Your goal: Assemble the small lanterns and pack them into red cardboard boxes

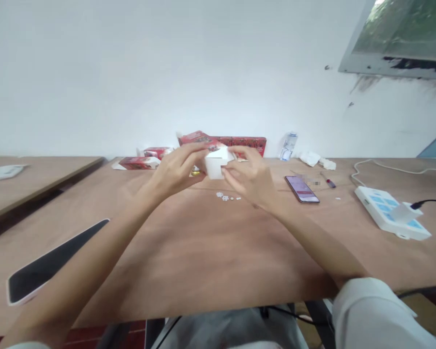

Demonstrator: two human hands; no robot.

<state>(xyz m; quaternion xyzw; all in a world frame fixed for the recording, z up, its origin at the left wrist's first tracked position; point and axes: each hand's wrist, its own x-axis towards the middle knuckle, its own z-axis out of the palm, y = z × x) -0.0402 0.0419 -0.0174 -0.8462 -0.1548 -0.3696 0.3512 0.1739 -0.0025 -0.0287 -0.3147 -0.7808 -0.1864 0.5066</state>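
Observation:
Between my two hands, above the far part of the table, is a red printed cardboard box (215,165) with its white end turned toward me. My left hand (179,167) grips the box's left side, thumb below and fingers on top. On the right, my right hand (250,174) pinches the white end flap, its fingers bent around the edge. Small white scraps (224,197) lie on the table just below the box. Behind it, more red boxes (252,143) stand against the wall, partly hidden by my hands.
Red cartons (140,163) lie at the back left. To the right are a phone (302,189), a clear plastic bottle (288,146), crumpled tissue (309,158) and a white power strip (388,213) with a cable. A dark tablet-like slab (54,261) rests at the left front.

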